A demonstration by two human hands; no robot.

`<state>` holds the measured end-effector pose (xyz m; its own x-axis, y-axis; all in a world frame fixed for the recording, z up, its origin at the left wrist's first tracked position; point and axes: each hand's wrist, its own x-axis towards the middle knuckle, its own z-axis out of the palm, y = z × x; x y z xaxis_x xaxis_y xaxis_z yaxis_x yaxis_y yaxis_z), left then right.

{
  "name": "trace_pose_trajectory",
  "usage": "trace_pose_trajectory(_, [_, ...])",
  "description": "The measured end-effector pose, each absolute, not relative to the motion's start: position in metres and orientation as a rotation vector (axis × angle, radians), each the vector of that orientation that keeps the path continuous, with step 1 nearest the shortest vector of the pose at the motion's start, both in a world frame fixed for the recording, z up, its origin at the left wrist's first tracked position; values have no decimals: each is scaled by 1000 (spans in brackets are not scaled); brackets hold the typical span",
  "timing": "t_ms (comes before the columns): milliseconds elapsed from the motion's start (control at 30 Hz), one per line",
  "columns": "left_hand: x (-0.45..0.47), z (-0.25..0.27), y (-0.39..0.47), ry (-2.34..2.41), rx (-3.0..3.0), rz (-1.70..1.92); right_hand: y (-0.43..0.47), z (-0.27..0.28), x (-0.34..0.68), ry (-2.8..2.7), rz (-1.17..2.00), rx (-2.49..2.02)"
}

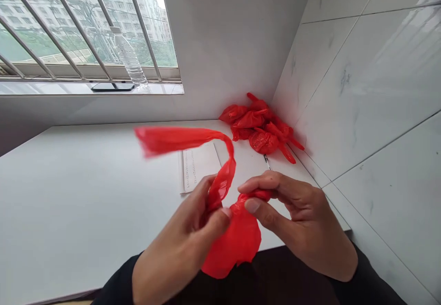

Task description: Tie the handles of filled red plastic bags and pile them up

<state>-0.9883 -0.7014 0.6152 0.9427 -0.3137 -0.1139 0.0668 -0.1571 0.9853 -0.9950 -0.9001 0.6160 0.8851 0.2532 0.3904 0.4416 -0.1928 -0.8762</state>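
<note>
Hands [186, 245] [303, 227] both clamped on red bag [234, 240], knotted bags [262, 128] and paper [200, 162] behind.

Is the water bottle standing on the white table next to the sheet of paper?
No, the water bottle stands on the window sill by the bars, well behind the white table and paper.

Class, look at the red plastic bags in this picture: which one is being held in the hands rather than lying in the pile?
The red bag near the table's front edge, gripped by both hands; the other bags lie heaped in the corner.
</note>
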Motion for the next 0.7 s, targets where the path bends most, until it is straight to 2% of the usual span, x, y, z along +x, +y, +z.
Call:
trace_pose_trajectory(167, [-996, 620, -711, -426, 1743, -462, -889, 615, -993, -700, -197, -1763])
trace_pose_trajectory(300, [-989, 607, -706, -224, 1679, -493, -889, 608, -983, -825, -408, -1969])
trace_pose_trajectory(533, [-981, 594, -694, -84, 1292, -579, -894, 595, -982, -672, -398, -2123])
trace_pose_trajectory(700, [-976, 592, -692, -215, 1316, -576, -895, 599, -993, -598, -115, -1982])
